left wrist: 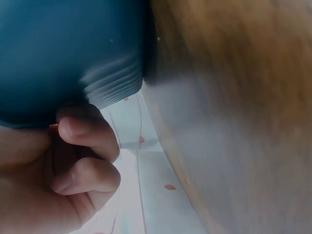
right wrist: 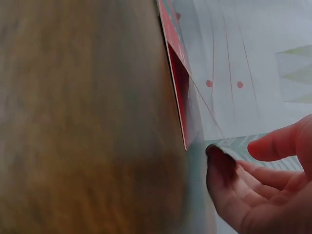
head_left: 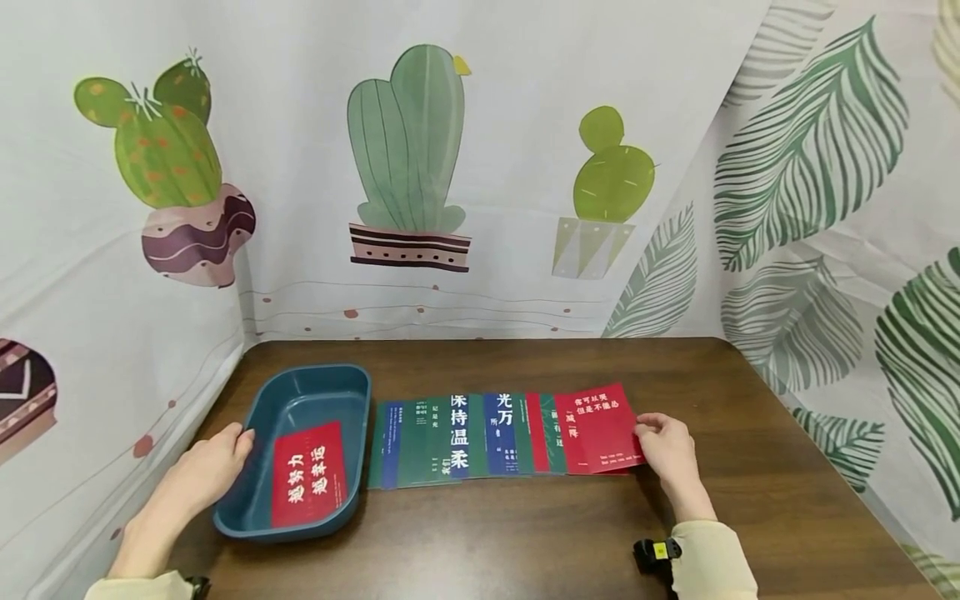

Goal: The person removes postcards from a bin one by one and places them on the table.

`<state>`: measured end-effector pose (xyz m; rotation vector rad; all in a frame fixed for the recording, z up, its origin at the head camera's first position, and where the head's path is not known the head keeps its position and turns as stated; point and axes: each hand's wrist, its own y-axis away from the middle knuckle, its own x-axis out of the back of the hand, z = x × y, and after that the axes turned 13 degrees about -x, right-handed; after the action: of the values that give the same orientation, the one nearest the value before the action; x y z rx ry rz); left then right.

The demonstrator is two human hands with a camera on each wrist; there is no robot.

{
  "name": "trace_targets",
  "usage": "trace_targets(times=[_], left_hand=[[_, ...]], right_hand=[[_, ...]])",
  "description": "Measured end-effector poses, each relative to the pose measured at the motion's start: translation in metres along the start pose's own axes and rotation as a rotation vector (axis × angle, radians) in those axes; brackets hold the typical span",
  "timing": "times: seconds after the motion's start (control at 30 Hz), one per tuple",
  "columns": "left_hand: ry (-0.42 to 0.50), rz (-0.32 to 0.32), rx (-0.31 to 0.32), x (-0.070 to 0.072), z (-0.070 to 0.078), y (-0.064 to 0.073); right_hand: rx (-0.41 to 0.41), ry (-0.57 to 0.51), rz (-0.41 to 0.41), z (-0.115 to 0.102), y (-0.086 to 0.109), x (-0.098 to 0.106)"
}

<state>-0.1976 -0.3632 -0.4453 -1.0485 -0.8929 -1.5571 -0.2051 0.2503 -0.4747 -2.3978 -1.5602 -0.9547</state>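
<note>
My left hand (head_left: 202, 467) grips the left rim of a dark teal plastic basin (head_left: 300, 382). In the left wrist view its curled fingers (left wrist: 90, 131) lie against the basin's outer wall (left wrist: 63, 53). Inside the basin lies a red card (head_left: 309, 475) with white writing. At the right end of a spread row of cards, my right hand (head_left: 667, 454) pinches the right edge of another red card (head_left: 600, 433). That edge is raised, and a red card shows beneath it. The right wrist view shows the red cards' edges (right wrist: 181, 92) beside my fingers.
Overlapping green (head_left: 431, 446), blue (head_left: 501, 433) and red cards form a row on the brown wooden table (head_left: 525, 542), just right of the basin. Behind the table hangs a white cloth (head_left: 300, 167) printed with cacti and leaves.
</note>
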Motion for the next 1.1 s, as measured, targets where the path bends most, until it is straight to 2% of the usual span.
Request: trace_targets(times=[0.1,0.3,0.53,0.77,1.1], left_hand=[[0.002,-0.006,0.001,0.001,0.000,0.000],[-0.006,0.015,-0.012,0.001,0.001,0.001],[-0.010,0.009,-0.014,0.000,0.000,0.001],[-0.004,-0.005,0.000,-0.001,-0.002,-0.001],[0.003,0.000,-0.020,-0.001,-0.003,-0.001]], right_hand=[[0.049,0.125,0.087,0.000,0.001,0.001],[0.087,0.223,0.089,0.001,0.000,0.003],[0.101,0.253,0.103,-0.002,0.004,0.007],[0.097,0.257,0.089,-0.002,0.004,0.010],[0.123,0.275,0.053,-0.009,0.009,0.008]])
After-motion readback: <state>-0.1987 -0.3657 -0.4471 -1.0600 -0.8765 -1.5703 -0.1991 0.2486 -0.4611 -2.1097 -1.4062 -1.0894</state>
